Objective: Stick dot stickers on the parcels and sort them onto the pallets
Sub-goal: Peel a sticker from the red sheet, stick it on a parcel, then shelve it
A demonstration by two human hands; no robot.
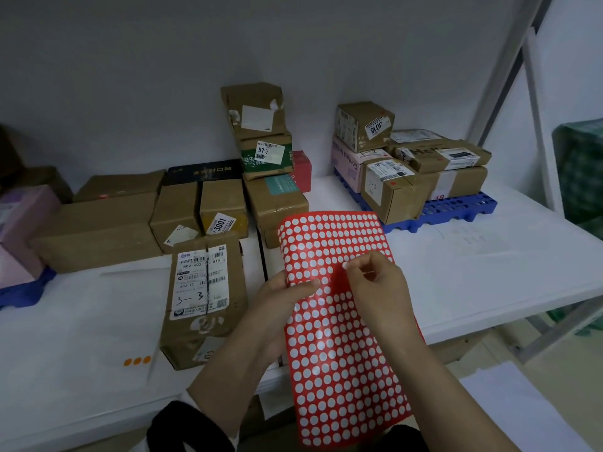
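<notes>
A red sticker sheet (pixel 339 353) dotted with white circles is held up over the table's front edge. My left hand (pixel 280 301) grips its left edge, thumb on the front. My right hand (pixel 375 282) pinches at a spot near the sheet's middle with curled fingers. A brown parcel (pixel 204 301) with a white label marked "3—3" lies flat on the white table (pixel 81 321), just left of my left hand. A blue pallet (pixel 456 210) at the back right carries several brown parcels (pixel 391 187). Another blue pallet (pixel 23 291) shows at the far left edge.
Several unsorted cardboard boxes (pixel 195 210) are stacked along the back wall, with a tall stack (pixel 261 135) in the middle. Pink boxes (pixel 23 223) sit on the left pallet. Three orange dots (pixel 137 361) lie on the table front left. Metal shelf posts (pixel 535 125) stand at right.
</notes>
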